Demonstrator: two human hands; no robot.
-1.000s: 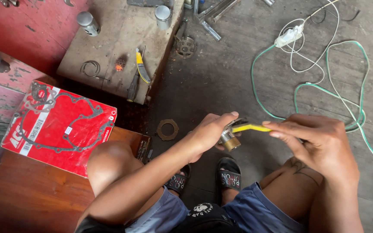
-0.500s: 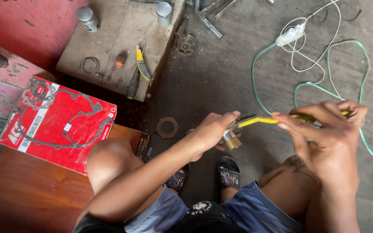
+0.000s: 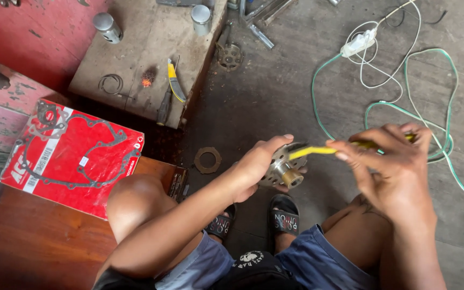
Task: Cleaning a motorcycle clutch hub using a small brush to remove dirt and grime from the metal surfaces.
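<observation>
- Above a stained concrete floor, between the knees, the left hand is clamping a round metal part, a perforated disc with a brass-coloured hub at its middle.
- Just to the right, the right hand is pinching a yellow-handled tool, whose tip is meeting the part's face; the working end is too small to make out.
- Both hands are closed on what they hold, with only the yellow shaft running between them.
- By the look of it, the tool could be slipping off the disc toward the left thumb, since the part is resting on nothing but fingers.
- A loosened grip would likely drop the part onto the sandals or the floor.
- Nearby are lying a red gasket pack, a flat ring and a looping green cable.
</observation>
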